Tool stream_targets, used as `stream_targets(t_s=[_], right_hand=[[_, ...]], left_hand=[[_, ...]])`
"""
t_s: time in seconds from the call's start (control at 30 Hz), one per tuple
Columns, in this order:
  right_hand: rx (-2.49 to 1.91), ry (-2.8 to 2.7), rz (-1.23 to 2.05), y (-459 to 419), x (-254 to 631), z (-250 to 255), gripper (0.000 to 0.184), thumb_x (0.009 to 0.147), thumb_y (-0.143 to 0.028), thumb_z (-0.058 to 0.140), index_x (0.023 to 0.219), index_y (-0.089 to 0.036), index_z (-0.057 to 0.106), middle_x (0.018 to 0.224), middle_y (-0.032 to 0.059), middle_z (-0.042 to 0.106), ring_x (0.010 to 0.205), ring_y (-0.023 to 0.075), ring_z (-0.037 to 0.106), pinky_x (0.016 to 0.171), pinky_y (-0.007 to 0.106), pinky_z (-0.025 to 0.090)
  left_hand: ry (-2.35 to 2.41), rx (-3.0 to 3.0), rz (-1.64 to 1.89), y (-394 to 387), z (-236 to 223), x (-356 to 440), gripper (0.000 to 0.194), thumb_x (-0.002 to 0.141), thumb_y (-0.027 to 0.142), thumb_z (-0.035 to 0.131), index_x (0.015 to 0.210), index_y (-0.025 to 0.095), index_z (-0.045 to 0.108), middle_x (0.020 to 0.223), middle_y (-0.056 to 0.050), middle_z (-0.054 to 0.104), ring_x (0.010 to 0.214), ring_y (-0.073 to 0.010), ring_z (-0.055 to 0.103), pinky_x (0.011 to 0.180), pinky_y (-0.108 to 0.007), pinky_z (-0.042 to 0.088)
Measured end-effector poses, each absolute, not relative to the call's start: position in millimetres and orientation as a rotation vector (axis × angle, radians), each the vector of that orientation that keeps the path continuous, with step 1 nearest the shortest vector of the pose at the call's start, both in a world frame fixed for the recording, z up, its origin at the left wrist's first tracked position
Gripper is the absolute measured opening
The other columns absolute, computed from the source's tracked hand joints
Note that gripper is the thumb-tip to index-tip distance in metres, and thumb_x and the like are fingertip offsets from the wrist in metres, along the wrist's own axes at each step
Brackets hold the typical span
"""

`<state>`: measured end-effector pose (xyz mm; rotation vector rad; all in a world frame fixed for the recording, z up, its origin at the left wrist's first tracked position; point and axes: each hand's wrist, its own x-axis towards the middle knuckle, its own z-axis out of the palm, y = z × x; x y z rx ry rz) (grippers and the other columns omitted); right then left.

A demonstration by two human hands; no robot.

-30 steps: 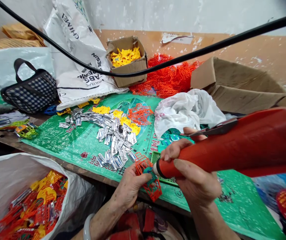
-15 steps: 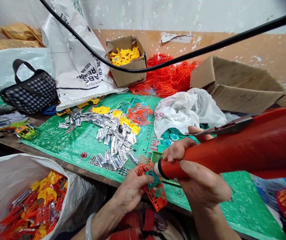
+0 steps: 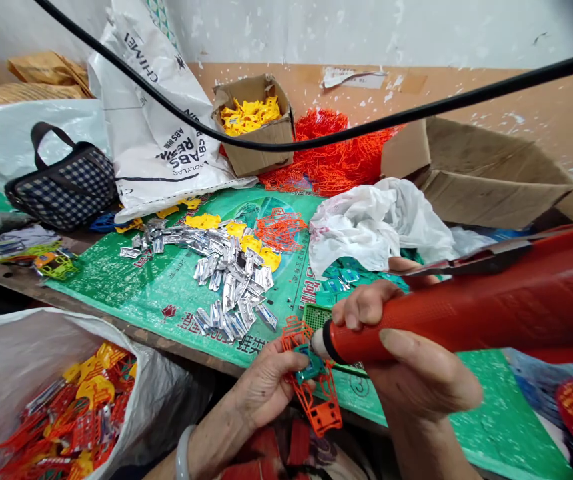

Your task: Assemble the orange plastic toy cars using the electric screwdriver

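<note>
My left hand [image 3: 266, 387] is closed on an orange plastic lattice piece [image 3: 311, 383] with a small teal part [image 3: 310, 365] set into it, held just past the table's front edge. My right hand [image 3: 406, 360] is wrapped round a large red powered tool [image 3: 466, 310], whose tip [image 3: 319, 341] presses on the teal part. A black cable [image 3: 286, 143] from the tool arcs across the upper view. A pile of silver metal clips [image 3: 226, 273] lies on the green woven mat [image 3: 166, 280] just left of my hands.
A white sack [image 3: 61, 393] at lower left holds orange, yellow and silver pieces. At the back stand a cardboard box of yellow parts [image 3: 251, 113], a heap of orange lattice [image 3: 336, 153], a larger cardboard box [image 3: 476, 173], a white plastic bag [image 3: 376, 223] and a checked handbag [image 3: 63, 187].
The orange piece has slid down and right in my left hand, with its lower end hanging further below the table edge. The red tool and my right hand shifted slightly right.
</note>
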<state>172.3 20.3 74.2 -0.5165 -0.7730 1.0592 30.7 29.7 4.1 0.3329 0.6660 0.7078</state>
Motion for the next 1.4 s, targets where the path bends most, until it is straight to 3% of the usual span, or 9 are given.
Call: stream_targets(t_s=[0.73, 1.13, 1.4], right_hand=[[-0.558, -0.813, 1.070, 17.8, 177.0, 73.4, 0.048, 0.074, -0.024, 0.077, 0.120, -0.029, 0.061, 0.075, -0.0026, 0.062, 0.068, 0.0151, 0.057, 0.069, 0.033, 0.053], [-0.581, -0.938, 1.059, 14.6, 180.7, 66.8, 0.050, 0.080, -0.026, 0.076, 0.125, -0.030, 0.056, 0.079, -0.0038, 0.064, 0.071, 0.0151, 0.060, 0.073, 0.035, 0.051], [-0.668, -0.989, 1.023, 10.2, 177.4, 67.0, 0.049, 0.080, -0.027, 0.075, 0.124, -0.032, 0.054, 0.078, -0.0039, 0.065, 0.071, 0.0155, 0.062, 0.073, 0.035, 0.052]], left_hand=[[0.656, 0.327, 0.740, 30.4, 4.7, 32.2, 0.031, 0.059, 0.004, 0.074, 0.088, 0.015, 0.075, 0.066, 0.003, 0.070, 0.048, -0.0075, 0.054, 0.047, -0.020, 0.042], [0.802, 0.385, 0.732, 26.3, -6.3, 29.0, 0.030, 0.063, 0.009, 0.076, 0.092, 0.015, 0.073, 0.079, 0.000, 0.069, 0.061, -0.0113, 0.059, 0.054, -0.023, 0.051], [0.807, 0.498, 0.754, 20.1, -10.2, 27.8, 0.030, 0.068, 0.015, 0.078, 0.097, 0.016, 0.072, 0.089, -0.004, 0.071, 0.069, -0.0155, 0.063, 0.066, -0.028, 0.054]])
